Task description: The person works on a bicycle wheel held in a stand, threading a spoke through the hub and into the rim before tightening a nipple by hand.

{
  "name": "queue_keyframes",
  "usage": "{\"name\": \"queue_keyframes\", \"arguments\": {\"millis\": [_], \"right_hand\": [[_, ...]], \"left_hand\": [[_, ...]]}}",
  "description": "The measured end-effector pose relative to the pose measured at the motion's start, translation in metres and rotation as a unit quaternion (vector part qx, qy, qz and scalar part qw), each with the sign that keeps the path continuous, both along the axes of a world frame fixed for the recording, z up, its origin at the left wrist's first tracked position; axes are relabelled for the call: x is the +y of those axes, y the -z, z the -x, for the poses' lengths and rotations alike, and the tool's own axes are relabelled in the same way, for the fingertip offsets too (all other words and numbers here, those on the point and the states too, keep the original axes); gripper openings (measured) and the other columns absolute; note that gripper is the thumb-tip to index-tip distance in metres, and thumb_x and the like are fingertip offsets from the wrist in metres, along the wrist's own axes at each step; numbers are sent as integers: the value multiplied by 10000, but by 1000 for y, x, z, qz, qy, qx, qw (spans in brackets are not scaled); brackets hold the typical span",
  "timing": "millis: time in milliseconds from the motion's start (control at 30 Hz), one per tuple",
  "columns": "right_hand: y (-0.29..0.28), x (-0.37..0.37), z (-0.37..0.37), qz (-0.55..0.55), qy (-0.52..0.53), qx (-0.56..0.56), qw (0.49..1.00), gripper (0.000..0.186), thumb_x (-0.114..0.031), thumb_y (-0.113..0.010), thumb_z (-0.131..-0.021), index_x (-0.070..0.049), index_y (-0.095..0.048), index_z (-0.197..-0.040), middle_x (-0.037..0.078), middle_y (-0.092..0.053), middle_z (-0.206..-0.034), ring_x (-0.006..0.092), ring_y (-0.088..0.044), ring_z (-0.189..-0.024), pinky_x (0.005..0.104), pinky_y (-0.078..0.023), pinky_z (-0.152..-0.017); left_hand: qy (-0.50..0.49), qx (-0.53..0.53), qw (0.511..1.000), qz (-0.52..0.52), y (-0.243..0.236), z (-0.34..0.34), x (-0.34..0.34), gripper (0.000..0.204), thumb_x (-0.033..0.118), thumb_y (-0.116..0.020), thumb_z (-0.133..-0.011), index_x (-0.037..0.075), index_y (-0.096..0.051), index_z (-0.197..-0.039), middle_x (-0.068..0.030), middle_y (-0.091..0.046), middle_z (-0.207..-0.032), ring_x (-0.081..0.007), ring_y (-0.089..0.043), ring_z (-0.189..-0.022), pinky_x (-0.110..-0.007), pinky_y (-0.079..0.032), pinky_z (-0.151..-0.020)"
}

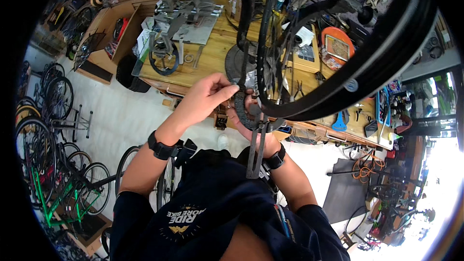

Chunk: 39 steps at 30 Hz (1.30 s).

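A large bicycle wheel (338, 94) with a black rim stands upright close in front of me, its near arc sweeping across the right. Beside its left side a narrow black tyre (240, 104) runs down toward me, textured at its lower end. My left hand (212, 94) pinches the tyre between thumb and fingers. Lower down, my right hand (244, 122) curls round the tyre from the other side, its fingers partly hidden. A slotted dark metal bracket (256, 152) juts toward me over my right wrist.
The wooden workbench (215, 63) bears a small wheel-shaped item (164, 58), an orange round tray (337, 43), a blue tool (340, 122) and pliers (298, 88). Bicycles (60, 92) crowd the left floor. A cardboard box (108, 43) stands left of the bench. An orange cable (368, 166) lies at right.
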State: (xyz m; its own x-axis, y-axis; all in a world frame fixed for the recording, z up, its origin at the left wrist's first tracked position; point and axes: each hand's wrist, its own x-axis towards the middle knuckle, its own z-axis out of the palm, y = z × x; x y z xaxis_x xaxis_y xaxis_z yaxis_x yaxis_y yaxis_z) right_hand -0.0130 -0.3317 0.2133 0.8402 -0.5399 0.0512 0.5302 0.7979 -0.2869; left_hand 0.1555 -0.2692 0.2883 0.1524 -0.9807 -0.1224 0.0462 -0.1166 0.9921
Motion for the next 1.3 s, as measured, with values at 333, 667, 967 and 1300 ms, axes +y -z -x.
{"name": "queue_keyframes", "arguments": {"millis": [333, 667, 967, 1300], "right_hand": [[23, -33, 49, 59, -88, 164, 981, 592, -228, -761, -853, -75, -505, -1365, 73, -613, -1144, 163, -603, -998, 285, -521, -871], [189, -224, 215, 673, 105, 706, 194, 478, -162, -626, -908, -85, -524, -1368, 223, -569, -1283, 459, -611, -1062, 479, -522, -889], [216, -237, 234, 596, 22, 754, 275, 557, -138, -602, -914, -183, -433, -1443, 227, -466, -1328, 433, -618, -1040, 516, -534, -833], [206, -254, 229, 617, 187, 657, 391, 193, -95, -583, -901, -8, -666, -1052, 274, -597, -1016, 451, -578, -950, 503, -483, -840]], "left_hand": [[85, -182, 977, 73, -64, -24, -49, 439, 354, -567, -1024, -13, -555, -1266, -73, -614, -1158, -132, -569, -1092, -288, -454, -947], [216, -71, 970, 85, -74, 1, -94, 855, 515, -627, -953, -32, -282, -1512, -234, -475, -1397, -259, -520, -1294, -333, -405, -1054], [229, 8, 952, 203, -128, -15, -86, 377, 282, -562, -1026, -5, -575, -1271, -75, -668, -1124, -159, -652, -1039, -306, -514, -941], [36, -112, 963, 242, -267, 3, -126, 621, 574, -444, -1008, 81, -475, -1383, -140, -649, -1259, -229, -635, -1093, -318, -503, -802]]}}
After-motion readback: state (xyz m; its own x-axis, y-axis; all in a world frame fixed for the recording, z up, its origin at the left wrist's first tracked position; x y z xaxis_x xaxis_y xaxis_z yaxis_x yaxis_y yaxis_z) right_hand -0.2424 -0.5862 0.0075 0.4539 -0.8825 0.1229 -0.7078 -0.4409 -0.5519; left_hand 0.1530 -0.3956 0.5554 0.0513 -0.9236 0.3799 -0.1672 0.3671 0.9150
